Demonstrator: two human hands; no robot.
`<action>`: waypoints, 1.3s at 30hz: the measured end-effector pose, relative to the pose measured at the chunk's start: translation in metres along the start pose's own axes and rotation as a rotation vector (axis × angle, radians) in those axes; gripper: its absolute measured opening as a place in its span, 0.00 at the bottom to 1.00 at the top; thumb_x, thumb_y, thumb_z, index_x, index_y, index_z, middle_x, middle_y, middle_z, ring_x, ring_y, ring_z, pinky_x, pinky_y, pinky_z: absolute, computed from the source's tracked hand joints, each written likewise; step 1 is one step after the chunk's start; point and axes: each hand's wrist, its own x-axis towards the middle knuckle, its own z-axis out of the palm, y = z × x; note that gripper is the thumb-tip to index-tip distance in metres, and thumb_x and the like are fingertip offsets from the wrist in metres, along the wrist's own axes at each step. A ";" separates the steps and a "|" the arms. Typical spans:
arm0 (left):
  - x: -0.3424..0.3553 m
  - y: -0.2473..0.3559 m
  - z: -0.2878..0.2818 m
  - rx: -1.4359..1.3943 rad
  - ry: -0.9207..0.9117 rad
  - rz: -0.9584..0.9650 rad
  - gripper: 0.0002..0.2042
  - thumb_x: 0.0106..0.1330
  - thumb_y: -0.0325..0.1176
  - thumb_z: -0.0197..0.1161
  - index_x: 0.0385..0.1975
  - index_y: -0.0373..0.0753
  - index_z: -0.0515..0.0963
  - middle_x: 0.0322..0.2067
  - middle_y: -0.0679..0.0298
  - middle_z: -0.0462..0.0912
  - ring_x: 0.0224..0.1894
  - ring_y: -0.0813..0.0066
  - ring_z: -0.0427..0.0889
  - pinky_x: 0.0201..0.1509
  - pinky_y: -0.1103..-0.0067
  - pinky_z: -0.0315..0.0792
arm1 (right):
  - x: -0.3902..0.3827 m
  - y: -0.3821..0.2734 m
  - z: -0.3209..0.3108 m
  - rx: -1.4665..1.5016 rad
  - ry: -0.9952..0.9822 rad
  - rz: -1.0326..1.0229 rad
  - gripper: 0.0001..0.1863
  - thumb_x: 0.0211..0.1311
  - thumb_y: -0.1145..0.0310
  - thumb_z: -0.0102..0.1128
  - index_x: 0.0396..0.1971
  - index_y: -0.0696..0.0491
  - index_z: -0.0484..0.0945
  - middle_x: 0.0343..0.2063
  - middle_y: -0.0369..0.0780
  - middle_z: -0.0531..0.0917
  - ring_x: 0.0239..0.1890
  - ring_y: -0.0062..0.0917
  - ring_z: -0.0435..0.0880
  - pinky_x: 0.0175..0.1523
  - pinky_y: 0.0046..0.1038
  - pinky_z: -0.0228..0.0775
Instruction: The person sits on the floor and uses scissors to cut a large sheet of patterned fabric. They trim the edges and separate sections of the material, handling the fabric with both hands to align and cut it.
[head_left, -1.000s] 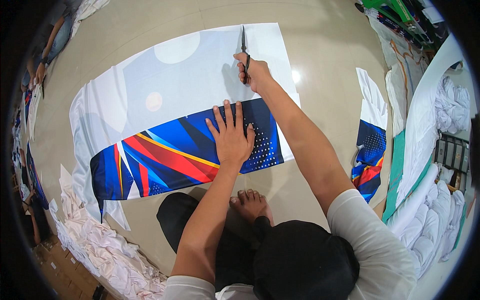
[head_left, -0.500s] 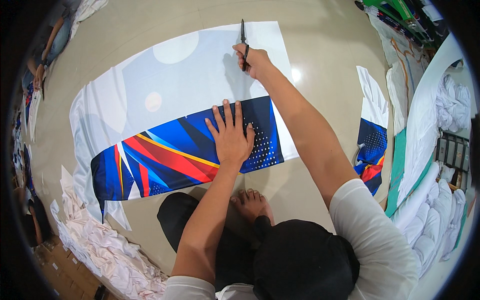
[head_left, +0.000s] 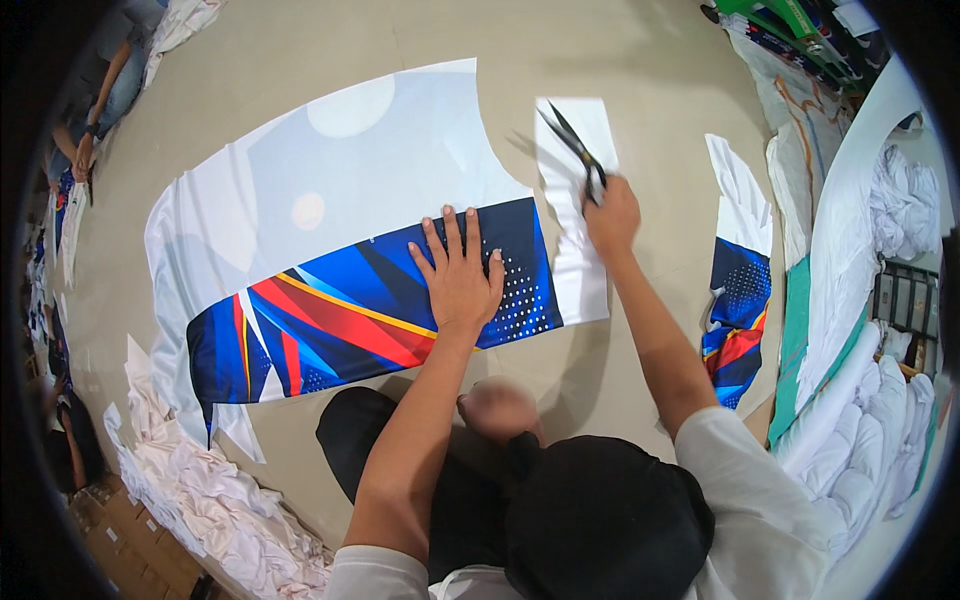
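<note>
My left hand (head_left: 463, 284) lies flat, fingers spread, on the dark blue, red and yellow patterned band of a large fabric piece (head_left: 340, 335). Folded over beyond that band is the cloth's pale side, with faint round shapes. A curved cut edge bounds it on the right. My right hand (head_left: 612, 217) grips black scissors (head_left: 570, 138) by the handles; their blades are parted and point up and left. Under the scissors, a white offcut strip (head_left: 582, 285) lies just right of the fabric piece, its upper part apart from the curved edge.
Another white and blue patterned scrap (head_left: 740, 285) lies on the floor (head_left: 660, 110) to the right. Crumpled pale cloth (head_left: 220, 500) is heaped at the lower left. White bundles (head_left: 865, 440) line the right side. Another person's hand (head_left: 83, 158) shows at the far left.
My right hand has moved right and nearer with the scissors. The white strip has separated along a curved cut and shifted right. My left hand stays on the fabric.
</note>
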 end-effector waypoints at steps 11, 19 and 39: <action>0.001 -0.001 0.002 -0.013 0.030 0.019 0.36 0.78 0.52 0.50 0.82 0.45 0.55 0.83 0.51 0.48 0.83 0.37 0.41 0.82 0.38 0.33 | -0.347 0.108 -0.216 -0.254 -0.239 0.379 0.15 0.57 0.70 0.73 0.40 0.58 0.77 0.33 0.51 0.80 0.38 0.53 0.81 0.44 0.48 0.72; 0.005 -0.002 0.008 -0.020 0.046 0.036 0.37 0.78 0.53 0.50 0.82 0.41 0.54 0.82 0.48 0.48 0.83 0.34 0.40 0.80 0.35 0.32 | -0.350 0.080 -0.249 -0.035 -0.266 0.488 0.19 0.54 0.70 0.80 0.39 0.59 0.79 0.29 0.44 0.81 0.30 0.37 0.83 0.39 0.35 0.75; 0.030 -0.010 0.004 -0.298 -0.085 0.419 0.36 0.79 0.49 0.54 0.82 0.44 0.53 0.82 0.47 0.49 0.83 0.35 0.45 0.83 0.43 0.41 | -0.310 0.072 -0.252 -0.055 -0.586 0.362 0.27 0.35 0.66 0.90 0.22 0.57 0.73 0.31 0.46 0.76 0.36 0.47 0.78 0.40 0.46 0.70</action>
